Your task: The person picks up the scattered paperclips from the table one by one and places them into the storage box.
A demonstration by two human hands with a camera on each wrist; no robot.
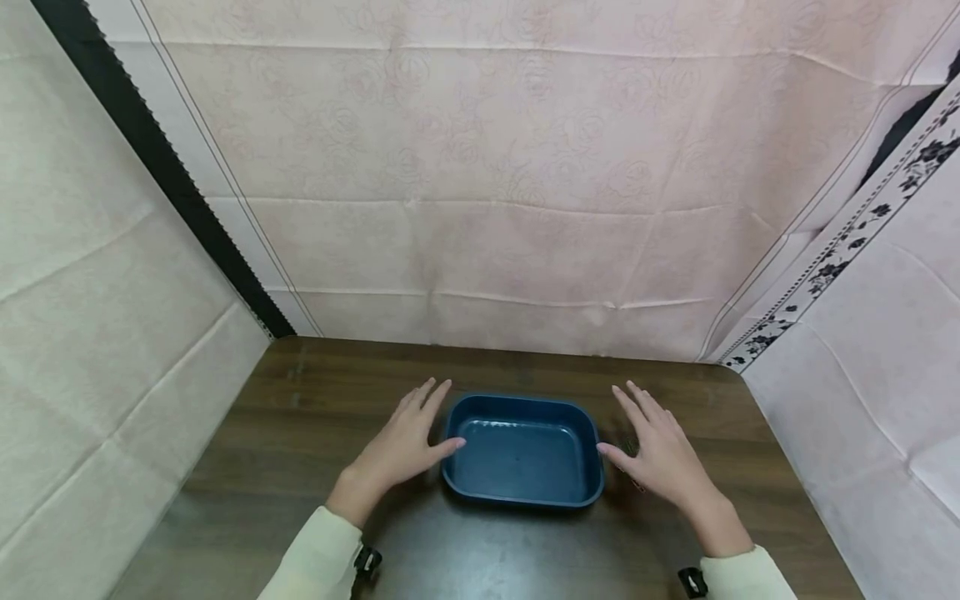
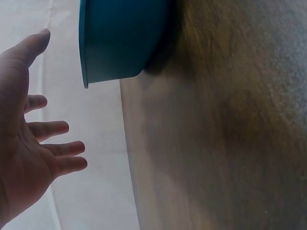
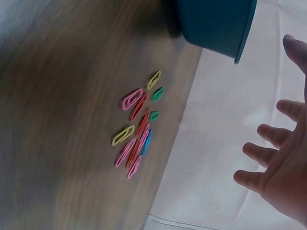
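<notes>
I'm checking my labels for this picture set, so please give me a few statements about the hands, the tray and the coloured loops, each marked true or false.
1. The blue tray sits with its open side up. True.
2. The left hand grips a coloured loop. False: its fingers are spread and it holds nothing.
3. The coloured loops lie on the same side of the tray as the right hand. True.
4. The loops are all one colour. False: yellow, pink, red, green and blue ones show.
5. The table has a brown wood-grain top. True.
</notes>
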